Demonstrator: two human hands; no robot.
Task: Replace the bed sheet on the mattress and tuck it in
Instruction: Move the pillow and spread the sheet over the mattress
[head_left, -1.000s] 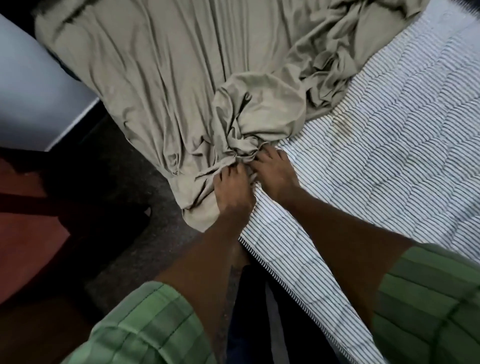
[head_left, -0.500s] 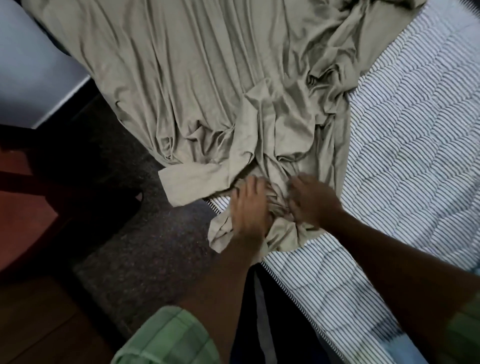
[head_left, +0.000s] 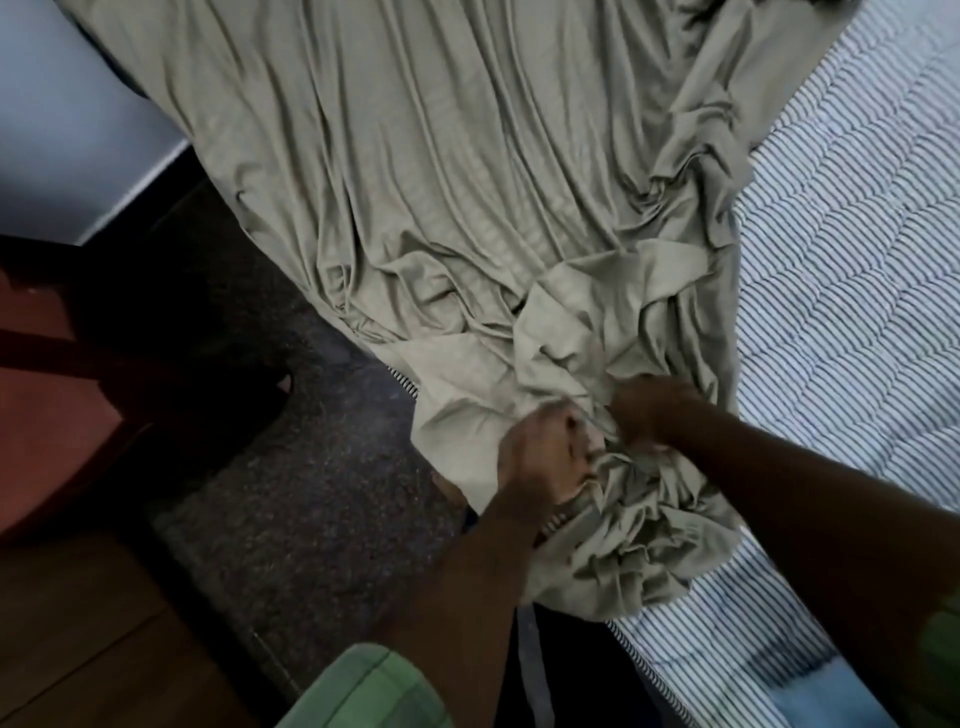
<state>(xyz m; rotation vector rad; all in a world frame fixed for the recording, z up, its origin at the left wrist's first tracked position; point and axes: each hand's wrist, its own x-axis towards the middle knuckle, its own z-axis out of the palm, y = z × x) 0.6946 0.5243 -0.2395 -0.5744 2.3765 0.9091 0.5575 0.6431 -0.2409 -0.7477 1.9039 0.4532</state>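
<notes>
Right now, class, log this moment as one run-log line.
left hand: grips bed sheet | right hand: grips bunched sheet | mattress: striped, partly bare | tuck: not yet done

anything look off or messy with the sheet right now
Yes: the olive bed sheet lies bunched and wrinkled along one side, leaving the striped mattress bare. Left hand and right hand grip a crumpled wad near the edge.

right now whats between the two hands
In the head view, only a bunched fold of the bed sheet lies between the left hand and the right hand; both grip it.
</notes>
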